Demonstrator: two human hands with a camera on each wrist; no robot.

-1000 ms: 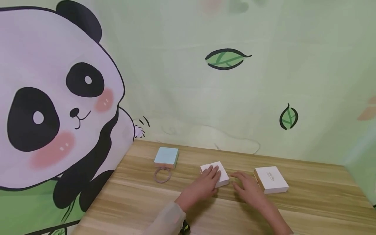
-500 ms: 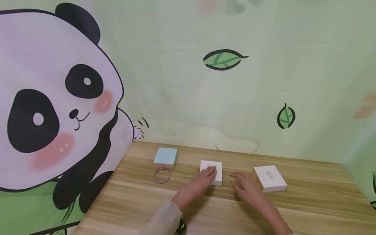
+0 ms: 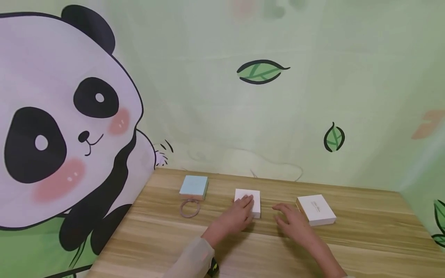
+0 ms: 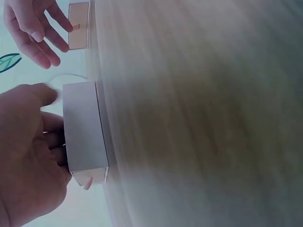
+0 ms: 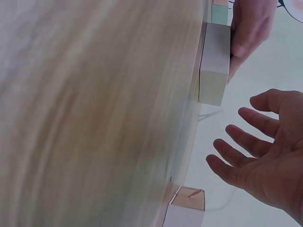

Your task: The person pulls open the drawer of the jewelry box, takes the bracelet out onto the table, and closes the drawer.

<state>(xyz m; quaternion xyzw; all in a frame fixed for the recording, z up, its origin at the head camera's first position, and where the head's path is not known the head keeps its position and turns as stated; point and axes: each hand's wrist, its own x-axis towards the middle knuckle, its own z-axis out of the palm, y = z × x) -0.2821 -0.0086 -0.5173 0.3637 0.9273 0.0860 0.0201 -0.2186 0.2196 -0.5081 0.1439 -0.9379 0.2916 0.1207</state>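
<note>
Over the last second the plain white box [image 3: 256, 206] under the left hand [image 3: 236, 214] has turned: it lay askew to the desk [image 3: 149, 235], and now its sides run roughly in line with the back edge. Most of that turn shows by half a second ago, with little difference since, so the straightening looks done or nearly done, though the left hand has not come away.

The left hand lies palm down on the box, its fingers fairly straight and close together across the top; it seems to steady the box rather than clench it. In the left wrist view the thumb sits just beside the near right corner, and I cannot tell whether it touches. A small pinkish bit shows at the box's left end, too unclear to call fingertip or tab.

The right hand [image 3: 290, 221] is free, fingers loosely bent and spread, holding nothing. It hovers over the desk to the right of the plain box, much as it did a second ago. Just beyond it on its right lies the lettered white box [image 3: 316, 209], set at a slant.

Left of the left hand and farther back is a light blue box [image 3: 194, 185], with a thin mauve ring [image 3: 189, 208] right at its front.
</note>
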